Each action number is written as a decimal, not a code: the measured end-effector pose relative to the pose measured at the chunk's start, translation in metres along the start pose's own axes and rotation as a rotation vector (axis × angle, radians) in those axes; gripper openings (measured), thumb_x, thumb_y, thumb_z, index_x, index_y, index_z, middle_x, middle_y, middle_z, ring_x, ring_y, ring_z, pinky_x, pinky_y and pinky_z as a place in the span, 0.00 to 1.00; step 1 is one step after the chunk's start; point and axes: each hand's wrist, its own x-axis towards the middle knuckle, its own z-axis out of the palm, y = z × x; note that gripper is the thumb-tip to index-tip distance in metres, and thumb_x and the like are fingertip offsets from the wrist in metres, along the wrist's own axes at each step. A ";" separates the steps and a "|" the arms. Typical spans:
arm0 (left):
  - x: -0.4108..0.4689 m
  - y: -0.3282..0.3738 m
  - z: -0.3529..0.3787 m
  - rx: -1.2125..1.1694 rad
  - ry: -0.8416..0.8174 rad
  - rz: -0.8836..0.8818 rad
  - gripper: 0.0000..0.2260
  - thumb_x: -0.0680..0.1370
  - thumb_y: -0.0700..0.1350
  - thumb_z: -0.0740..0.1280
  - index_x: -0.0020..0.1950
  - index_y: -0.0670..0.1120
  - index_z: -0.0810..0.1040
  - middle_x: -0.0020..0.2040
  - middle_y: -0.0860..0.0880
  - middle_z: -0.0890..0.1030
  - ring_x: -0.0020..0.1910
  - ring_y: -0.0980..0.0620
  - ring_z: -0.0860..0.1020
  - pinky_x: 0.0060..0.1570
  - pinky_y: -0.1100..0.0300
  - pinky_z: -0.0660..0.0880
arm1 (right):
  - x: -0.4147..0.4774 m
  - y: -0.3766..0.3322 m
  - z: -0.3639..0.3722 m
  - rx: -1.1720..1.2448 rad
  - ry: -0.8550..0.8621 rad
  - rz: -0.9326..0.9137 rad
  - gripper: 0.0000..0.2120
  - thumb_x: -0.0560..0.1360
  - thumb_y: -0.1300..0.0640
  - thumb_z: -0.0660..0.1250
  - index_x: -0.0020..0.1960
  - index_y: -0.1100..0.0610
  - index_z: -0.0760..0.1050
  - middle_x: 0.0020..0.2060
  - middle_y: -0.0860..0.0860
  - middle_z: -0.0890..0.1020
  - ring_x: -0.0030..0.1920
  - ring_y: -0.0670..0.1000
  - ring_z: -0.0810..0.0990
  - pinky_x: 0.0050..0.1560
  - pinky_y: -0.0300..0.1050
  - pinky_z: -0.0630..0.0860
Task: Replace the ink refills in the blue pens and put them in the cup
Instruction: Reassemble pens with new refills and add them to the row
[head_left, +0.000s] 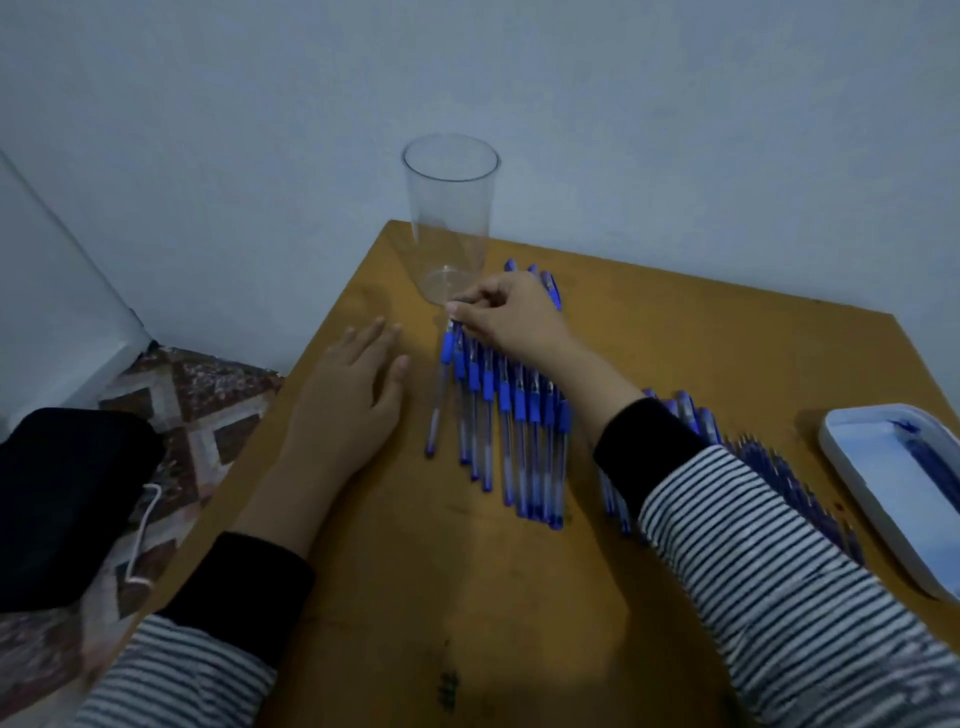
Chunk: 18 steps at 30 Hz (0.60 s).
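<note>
- Leftmost blue pen (439, 400) lies in the row of pens (511, 410), its far end pinched by the right grip (511, 317).
- Left grip (353, 384) rests flat and released, just beside.
- Clear cup (449, 218) stands upright just beyond, on the tabletop (675, 338); pale wall (675, 130) behind.

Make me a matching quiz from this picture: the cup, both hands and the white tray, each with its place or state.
1 cup
2 left hand
3 right hand
4 white tray

A pinches the end of a blue pen
B stands empty at the far edge of the table
C sits at the right edge of the table
D rests flat on the table

Pairs: 1-B, 2-D, 3-A, 4-C
</note>
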 end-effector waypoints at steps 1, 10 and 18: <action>0.002 0.000 0.000 0.003 -0.005 -0.002 0.22 0.85 0.52 0.59 0.79 0.49 0.67 0.80 0.49 0.64 0.80 0.47 0.58 0.77 0.51 0.55 | 0.004 0.003 0.001 -0.047 -0.010 -0.007 0.08 0.75 0.57 0.74 0.46 0.63 0.83 0.30 0.54 0.78 0.35 0.53 0.77 0.44 0.54 0.79; 0.007 -0.004 0.005 0.142 -0.143 -0.019 0.27 0.85 0.61 0.48 0.82 0.53 0.56 0.83 0.52 0.53 0.82 0.49 0.48 0.78 0.55 0.43 | 0.010 0.012 0.006 -0.239 -0.009 -0.021 0.10 0.76 0.51 0.72 0.52 0.56 0.84 0.44 0.50 0.85 0.49 0.49 0.82 0.55 0.50 0.79; 0.005 -0.004 0.005 0.179 -0.152 -0.010 0.26 0.85 0.58 0.51 0.82 0.53 0.55 0.83 0.52 0.53 0.82 0.49 0.48 0.78 0.54 0.44 | 0.002 0.006 0.006 -0.296 -0.145 -0.040 0.09 0.76 0.50 0.72 0.52 0.53 0.85 0.45 0.50 0.85 0.49 0.48 0.82 0.56 0.50 0.79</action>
